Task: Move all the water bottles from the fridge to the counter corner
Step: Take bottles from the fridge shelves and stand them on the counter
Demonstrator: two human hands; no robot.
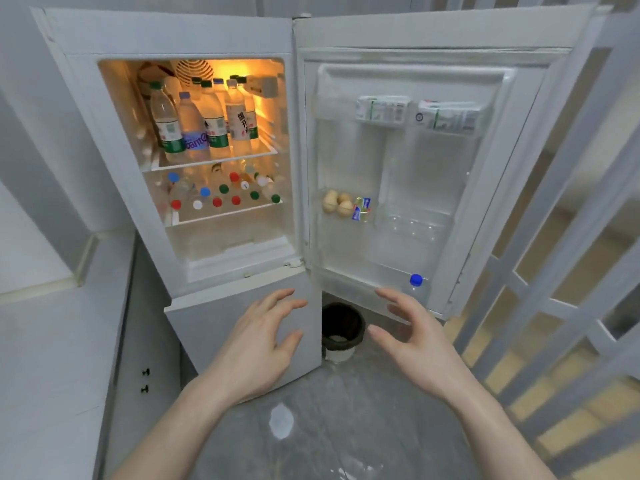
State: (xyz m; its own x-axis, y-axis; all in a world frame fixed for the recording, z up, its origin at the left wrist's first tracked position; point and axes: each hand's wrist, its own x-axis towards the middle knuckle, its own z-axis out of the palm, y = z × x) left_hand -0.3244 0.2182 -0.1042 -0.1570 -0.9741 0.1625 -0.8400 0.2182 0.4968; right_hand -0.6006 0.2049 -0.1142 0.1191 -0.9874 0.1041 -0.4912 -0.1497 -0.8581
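The white fridge (173,32) stands open, its door (415,32) swung to the right. Several upright water bottles (194,123) crowd the lit top shelf. On the shelf below, more bottles (221,194) show only their red, blue, green and white caps. One blue-capped bottle (415,282) sits in the door's bottom rack. My left hand (256,344) and my right hand (412,337) hover below the fridge compartment, fingers spread, holding nothing. The white counter (52,341) lies at the left.
Eggs (337,202) and a small packet sit in a door rack, with cartons (381,109) in the top door rack. A dark bin (343,327) stands on the grey floor behind the door. A white lattice partition (571,237) closes off the right side.
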